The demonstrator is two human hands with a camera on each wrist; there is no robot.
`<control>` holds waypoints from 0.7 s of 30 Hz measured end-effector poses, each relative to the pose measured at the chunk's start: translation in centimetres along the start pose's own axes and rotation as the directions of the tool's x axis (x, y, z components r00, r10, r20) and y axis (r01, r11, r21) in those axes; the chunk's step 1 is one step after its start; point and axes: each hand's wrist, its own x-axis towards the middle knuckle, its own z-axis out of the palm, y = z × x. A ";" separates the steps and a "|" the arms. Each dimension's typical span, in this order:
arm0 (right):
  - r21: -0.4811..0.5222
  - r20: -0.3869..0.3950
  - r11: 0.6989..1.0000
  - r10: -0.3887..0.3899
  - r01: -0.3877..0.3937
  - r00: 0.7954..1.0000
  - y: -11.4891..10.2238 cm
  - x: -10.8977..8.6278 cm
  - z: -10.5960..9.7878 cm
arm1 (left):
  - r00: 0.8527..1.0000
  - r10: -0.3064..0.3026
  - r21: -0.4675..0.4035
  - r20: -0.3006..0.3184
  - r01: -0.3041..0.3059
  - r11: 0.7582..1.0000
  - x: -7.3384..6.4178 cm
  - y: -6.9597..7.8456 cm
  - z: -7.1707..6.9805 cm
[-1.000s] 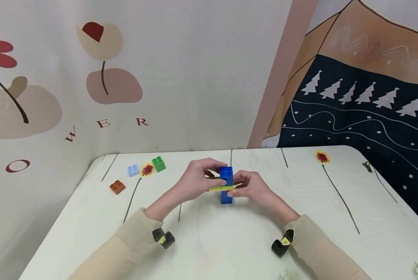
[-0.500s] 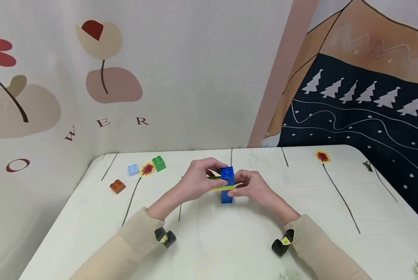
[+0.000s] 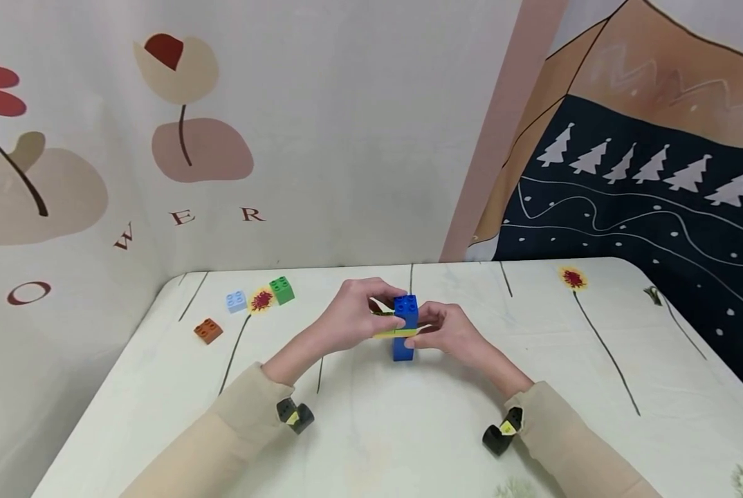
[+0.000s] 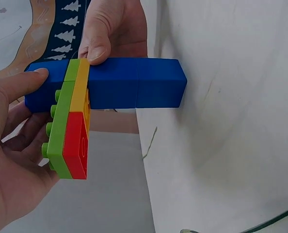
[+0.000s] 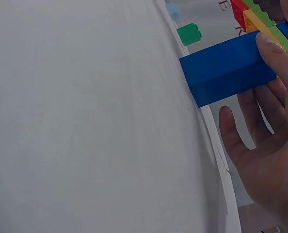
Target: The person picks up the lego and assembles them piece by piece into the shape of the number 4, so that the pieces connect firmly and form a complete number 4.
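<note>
Upright above the white table, a stack of toy building bricks rises between both hands in the head view. Its lower part is two blue bricks (image 4: 134, 83); over them lie a yellow piece (image 4: 80, 94) and a red piece (image 4: 76, 150) side by side, then green pieces (image 4: 61, 131) with studs. A blue brick (image 3: 406, 310) tops it at the right end. My left hand (image 3: 353, 318) pinches this top brick between thumb and fingers. Just below the yellow piece, my right hand (image 3: 451, 335) grips the upper of the lower blue bricks, thumb in front.
Loose bricks lie at the table's back left: an orange-brown one (image 3: 208, 330), a light blue one (image 3: 236, 301) and a green one (image 3: 281, 290). The white tablecloth (image 3: 396, 429) has printed flowers. Behind it hangs a patterned curtain (image 3: 346, 138).
My left hand and the top blue brick have shifted slightly to the right. My right hand keeps its grip in nearly the same spot, and the loose bricks stay put.
</note>
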 end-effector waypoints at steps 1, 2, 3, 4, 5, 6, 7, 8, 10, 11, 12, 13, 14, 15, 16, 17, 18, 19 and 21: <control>0.002 -0.001 1.000 0.001 -0.001 1.000 0.0 0.0 0.0 | 1.000 0.003 0.003 0.000 -0.003 1.000 0.0 0.0 0.0; 0.001 -0.001 1.000 0.003 -0.003 1.000 0.0 0.0 0.0 | 1.000 0.007 0.003 0.001 -0.007 1.000 0.0 -0.1 -0.1; 0.002 0.000 1.000 0.003 -0.003 1.000 -0.1 0.0 0.1 | 1.000 0.010 0.003 0.001 -0.010 1.000 0.0 -0.1 -0.1; 0.000 0.000 1.000 0.003 -0.003 1.000 -0.1 0.0 0.1 | 1.000 0.013 0.002 0.002 -0.013 1.000 0.0 0.0 -0.1; 0.000 -0.001 1.000 0.004 -0.004 1.000 -0.2 0.0 0.1 | 1.000 0.016 -0.002 0.002 -0.016 1.000 0.0 -0.1 -0.1; -0.002 -0.002 1.000 0.008 -0.008 1.000 -0.2 0.0 0.1 | 1.000 0.018 -0.005 0.002 -0.018 1.000 0.0 -0.1 -0.1; -0.004 -0.003 1.000 0.009 -0.009 1.000 -0.2 0.0 0.1 | 1.000 0.018 -0.009 0.002 -0.018 1.000 0.0 -0.1 -0.1; -0.004 -0.003 1.000 0.007 -0.007 1.000 -0.3 -0.1 0.1 | 1.000 0.014 -0.013 0.002 -0.014 1.000 0.0 -0.1 -0.1; -0.006 -0.003 1.000 0.005 -0.005 1.000 -0.3 -0.1 0.1 | 1.000 0.005 -0.021 0.001 -0.005 1.000 0.1 -0.1 0.0; -0.007 -0.004 1.000 0.006 -0.006 1.000 -0.3 -0.1 0.0 | 1.000 0.003 -0.023 0.001 -0.003 1.000 0.1 -0.2 0.0; -0.005 -0.004 1.000 0.004 -0.004 1.000 -0.3 -0.2 0.1 | 1.000 -0.002 -0.024 0.001 0.002 1.000 0.1 -0.2 0.1; -0.004 -0.003 1.000 0.002 -0.002 1.000 -0.3 -0.2 0.1 | 1.000 -0.005 -0.027 0.000 0.005 1.000 0.1 -0.2 0.1; -0.002 -0.002 1.000 0.001 -0.001 1.000 -0.3 -0.2 0.1 | 1.000 -0.006 -0.028 0.000 0.006 1.000 0.1 -0.3 0.1; -0.001 -0.002 1.000 0.002 -0.002 1.000 -0.3 -0.2 0.1 | 1.000 -0.004 -0.028 0.000 0.004 1.000 0.1 -0.3 0.1; 0.001 -0.002 1.000 0.002 -0.002 1.000 -0.4 -0.2 0.1 | 1.000 -0.002 -0.029 -0.001 0.002 1.000 0.1 -0.3 0.1; 0.004 -0.002 1.000 0.002 -0.002 1.000 -0.4 -0.3 0.1 | 1.000 -0.001 -0.030 -0.001 0.001 1.000 0.1 -0.3 0.1; 0.006 -0.001 1.000 0.003 -0.003 1.000 -0.4 -0.3 0.1 | 1.000 -0.001 -0.031 0.000 0.001 1.000 0.1 -0.3 0.1; 0.007 0.000 1.000 0.003 -0.003 1.000 -0.4 -0.3 0.1 | 1.000 0.000 -0.031 0.000 0.000 1.000 0.1 -0.3 0.1; 0.009 0.000 1.000 0.000 0.000 1.000 -0.5 -0.3 0.1 | 1.000 0.000 -0.031 0.002 0.000 1.000 0.1 -0.3 0.2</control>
